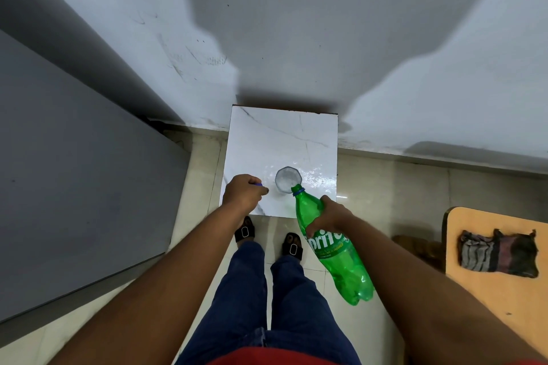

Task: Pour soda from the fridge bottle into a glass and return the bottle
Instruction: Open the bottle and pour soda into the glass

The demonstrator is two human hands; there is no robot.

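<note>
A clear glass (288,179) stands near the front of a white marble-topped stand (267,139). My right hand (327,215) grips a green soda bottle (335,249) around its upper body. The bottle is tilted, uncapped, with its mouth at the glass's near rim. Pale liquid shows inside the glass. My left hand (244,192) rests closed on the stand just left of the glass, with a small blue piece, apparently the bottle cap (259,184), showing between its fingers.
A grey fridge (74,172) fills the left side. A wall (296,38) rises right behind the stand. At the right is an orange table (489,275) with a striped cloth (498,252) on it. My legs and sandalled feet stand on the tiled floor below.
</note>
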